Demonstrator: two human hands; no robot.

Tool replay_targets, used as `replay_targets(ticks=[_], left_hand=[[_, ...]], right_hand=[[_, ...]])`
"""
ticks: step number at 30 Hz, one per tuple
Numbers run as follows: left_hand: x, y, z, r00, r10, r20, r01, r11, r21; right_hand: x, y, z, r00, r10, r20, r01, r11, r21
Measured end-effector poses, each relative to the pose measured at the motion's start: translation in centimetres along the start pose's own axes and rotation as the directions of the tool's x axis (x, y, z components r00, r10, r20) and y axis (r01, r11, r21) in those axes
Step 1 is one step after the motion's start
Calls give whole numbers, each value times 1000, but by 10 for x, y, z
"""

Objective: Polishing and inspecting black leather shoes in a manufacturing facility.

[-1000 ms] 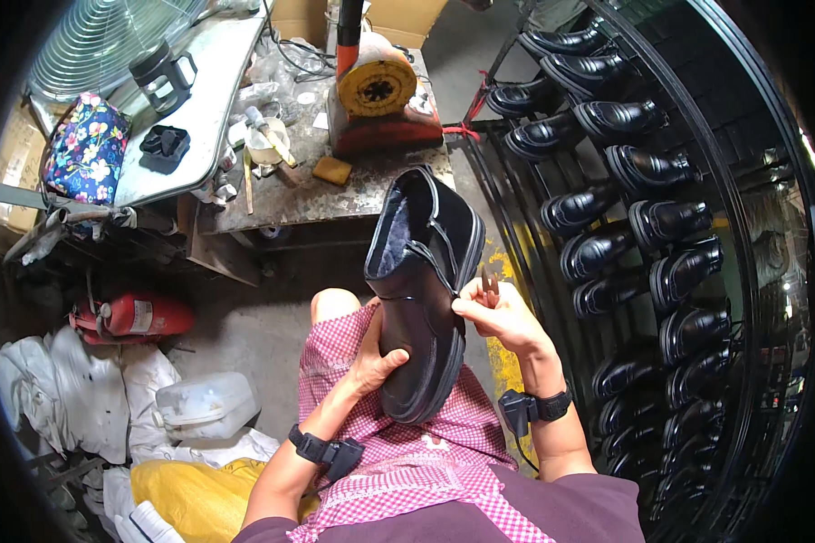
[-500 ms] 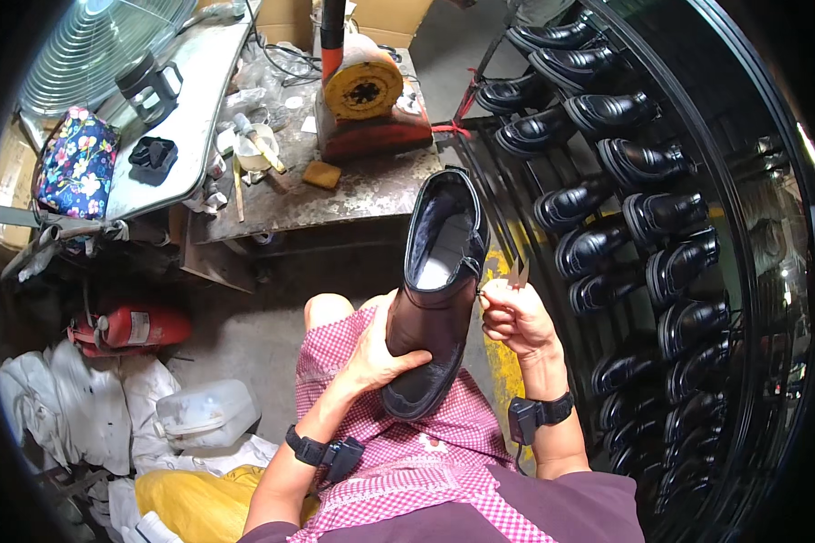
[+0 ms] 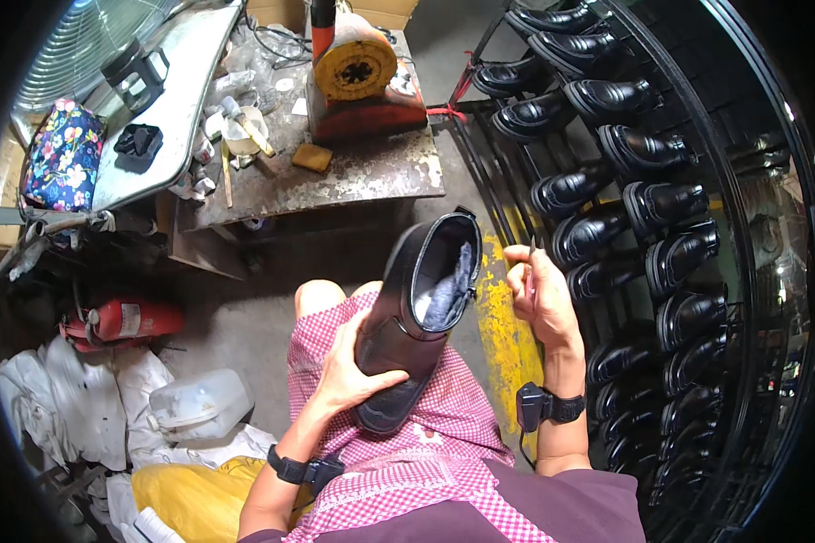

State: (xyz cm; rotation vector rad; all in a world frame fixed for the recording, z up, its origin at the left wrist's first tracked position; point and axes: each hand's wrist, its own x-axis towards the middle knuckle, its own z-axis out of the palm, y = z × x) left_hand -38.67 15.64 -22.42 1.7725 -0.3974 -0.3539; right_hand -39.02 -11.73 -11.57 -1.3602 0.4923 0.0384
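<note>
A black ankle boot (image 3: 406, 339) with a fuzzy dark lining is held over my lap, toe toward me and opening tilted up to the right. My left hand (image 3: 346, 369) grips it from the left side, thumb across the front of the foot. To the right of the boot and apart from it, my right hand (image 3: 545, 294) is closed around small thread snips (image 3: 533, 244). Only their pointed tip and a bit of pink handle show; the palm hides the remainder.
On my right stands a rack of several black boots (image 3: 666, 210). Ahead, a worn workbench (image 3: 380, 176) carries an orange machine (image 3: 371, 113) and a yellow sponge block (image 3: 311, 157). A red fire extinguisher (image 3: 127, 321), a plastic jug (image 3: 204, 404) and a yellow sack (image 3: 195, 493) lie at left.
The boot has turned, its opening now leaning more to the right. My right hand has moved right, away from the boot's side, with the snips still in it.
</note>
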Motion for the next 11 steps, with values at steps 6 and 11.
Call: replay_targets(ticks=[6,11], left_hand=[[-3,17,-16,998,-14,-53,26,971,236],[-5,24,-13,997,-45,-66,62,954,295]], right_hand=[[-14,-4,-1,992,-125,-24,111,941,-320],[-24,-13,1,970,-213,113,236,741,-629]])
